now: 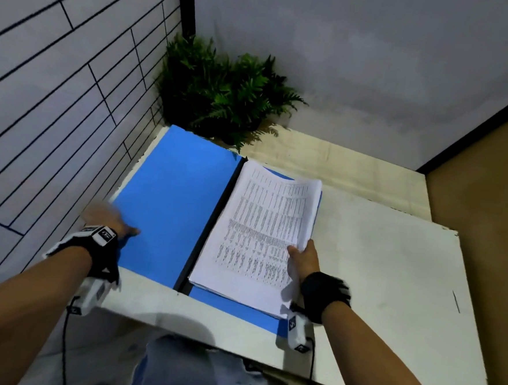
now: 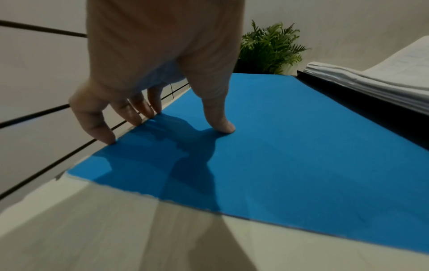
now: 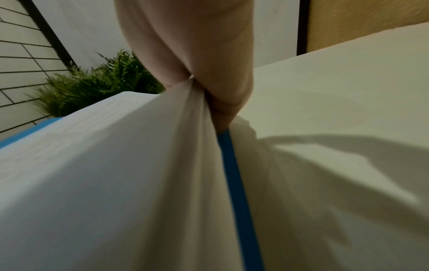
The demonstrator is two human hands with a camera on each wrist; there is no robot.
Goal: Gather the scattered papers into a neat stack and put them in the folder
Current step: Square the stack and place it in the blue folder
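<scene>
A blue folder [image 1: 173, 204] lies open on the white table [image 1: 385, 276], with a black spine down its middle. A stack of printed papers [image 1: 262, 229] rests on its right half, roughly squared, with blue showing along the near and far edges. My right hand [image 1: 298, 251] pinches the stack's right edge, thumb on top. In the right wrist view the right hand [image 3: 197, 86] squeezes the sheets [image 3: 104, 165] above the folder's blue edge [image 3: 232, 174]. My left hand [image 1: 115, 224] touches the flat left cover: its fingertips [image 2: 109, 139] sit at the outer edge and its thumb presses on top.
A green fern plant [image 1: 223, 94] stands in the back corner just behind the folder. A tiled wall [image 1: 58, 88] runs close along the folder's left side. A brown panel [image 1: 486, 208] borders the table on the right. My knees show below the near table edge.
</scene>
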